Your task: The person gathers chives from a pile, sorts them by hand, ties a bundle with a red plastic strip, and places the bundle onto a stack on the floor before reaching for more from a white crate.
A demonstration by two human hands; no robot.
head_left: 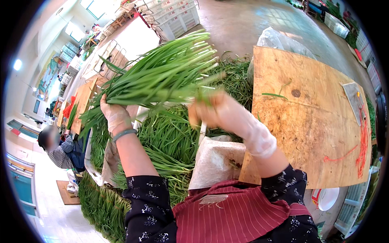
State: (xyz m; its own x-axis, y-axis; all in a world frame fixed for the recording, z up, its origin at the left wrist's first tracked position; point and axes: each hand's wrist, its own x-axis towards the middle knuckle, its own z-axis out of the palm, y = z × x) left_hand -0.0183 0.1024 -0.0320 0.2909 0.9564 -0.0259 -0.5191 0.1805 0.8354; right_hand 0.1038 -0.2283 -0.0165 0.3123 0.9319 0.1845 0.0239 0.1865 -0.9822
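A thick bunch of garlic chives (162, 71), long flat green leaves with white stem ends, is held up in front of me. My left hand (115, 115), in a thin clear glove, is closed around its leafy end at the left. At the white stem ends on the right is my right hand (214, 109), also gloved and smeared by motion. Its fingers look bent beside some blurred leaves, but I cannot tell whether they grip any. Below the bunch, more loose chives (170, 133) fill a white crate (202, 131).
A stained wooden board (300, 109) lies at my right, bearing red strings (362, 146) and a flat metal piece (352, 99). Trimmed leaves (235, 79) are heaped beyond the crate. Stacked white crates (176, 24) stand farther off. Another person (60, 148) sits at the left.
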